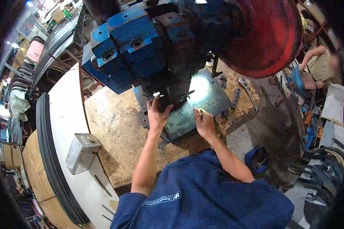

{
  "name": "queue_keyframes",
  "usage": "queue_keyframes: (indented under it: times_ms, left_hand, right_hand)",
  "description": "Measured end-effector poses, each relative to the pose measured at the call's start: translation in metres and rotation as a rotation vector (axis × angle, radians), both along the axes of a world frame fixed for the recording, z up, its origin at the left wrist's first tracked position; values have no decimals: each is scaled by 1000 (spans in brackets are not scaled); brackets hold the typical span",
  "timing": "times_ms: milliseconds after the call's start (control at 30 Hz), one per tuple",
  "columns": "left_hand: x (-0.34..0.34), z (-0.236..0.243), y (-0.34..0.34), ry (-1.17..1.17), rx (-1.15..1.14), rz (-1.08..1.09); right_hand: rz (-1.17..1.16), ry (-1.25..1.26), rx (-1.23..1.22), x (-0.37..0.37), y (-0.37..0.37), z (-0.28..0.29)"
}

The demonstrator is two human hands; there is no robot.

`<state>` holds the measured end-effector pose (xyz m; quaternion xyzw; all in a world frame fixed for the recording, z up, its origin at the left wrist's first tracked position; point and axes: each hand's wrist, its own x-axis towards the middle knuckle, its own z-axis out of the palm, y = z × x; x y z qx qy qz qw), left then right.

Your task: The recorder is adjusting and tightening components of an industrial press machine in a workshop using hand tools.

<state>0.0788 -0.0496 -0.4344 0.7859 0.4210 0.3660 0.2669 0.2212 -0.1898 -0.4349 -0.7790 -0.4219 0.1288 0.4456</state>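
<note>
A blue press [130, 36] with a dark lower head [172, 87] stands right in front of me. My left hand [158, 113] is at the left of this head, thumb and fingers apart, fingertips close to a small bright patch beside the dark metal. What lies behind the fingertips is hidden. My right hand [205, 124] is closed in a pinch over the metal plate [183, 124]. From it a thin, light-coloured stick-like tool [192, 103] points up toward the press head; its exact kind is too small to tell.
A red flywheel [263, 42] fills the upper right. On the worn wooden table [114, 126] lie a wrench [245, 84] and a perforated bar [237, 98]. A metal can [82, 152] and stacked black strips [51, 152] are at left. Another person [319, 68] sits at far right.
</note>
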Motion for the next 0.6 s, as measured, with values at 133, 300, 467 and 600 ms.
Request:
queue_keyframes:
  times_ms: [133,300,467,600]
  left_hand:
    - [9,-12,1,-108,-138,33]
    - [8,-22,8,-161,-95,31]
    - [6,-26,11,-176,-151,-4]
    - [1,-20,11,-236,-172,-45]
  right_hand:
    - [33,-48,42,8,5,-9]
    - [-11,-116,23,-1,7,7]
    - [-58,-120,52,-8,9,2]
    - [-71,-120,88,-10,12,-6]
